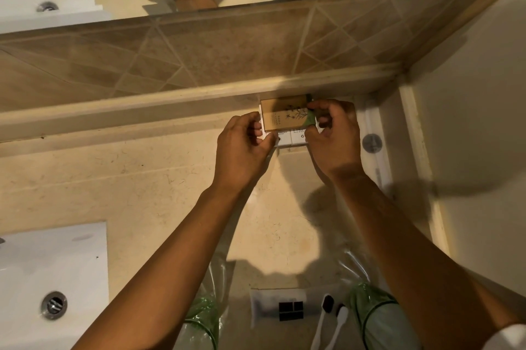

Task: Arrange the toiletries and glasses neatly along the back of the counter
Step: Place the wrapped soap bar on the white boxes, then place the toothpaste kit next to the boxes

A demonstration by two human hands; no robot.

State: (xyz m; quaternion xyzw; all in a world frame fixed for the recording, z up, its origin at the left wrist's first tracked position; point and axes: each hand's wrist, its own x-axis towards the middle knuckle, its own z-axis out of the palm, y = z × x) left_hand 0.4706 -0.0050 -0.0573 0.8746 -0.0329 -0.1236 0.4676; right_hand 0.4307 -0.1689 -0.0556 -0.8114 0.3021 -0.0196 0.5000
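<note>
Both hands work at the far right of the counter (170, 179), against the back ledge: the left hand (242, 147) pinches the left end of the white boxes (290, 139) and the right hand (333, 133) grips the right end of the brown box (284, 116) stacked on them. Uneven squeezing could skew or topple the stack. The boxes' print is unreadable, and arms hide part of both green glasses (205, 318) at the near edge, beside two toothbrushes (327, 318)

A beige stone worktop (159, 190) is seen; small boxes (287, 122) are stacked at 12 o'clock, glasses (370, 310), toothbrushes (327, 318) and a packet (277, 307) at 6.
</note>
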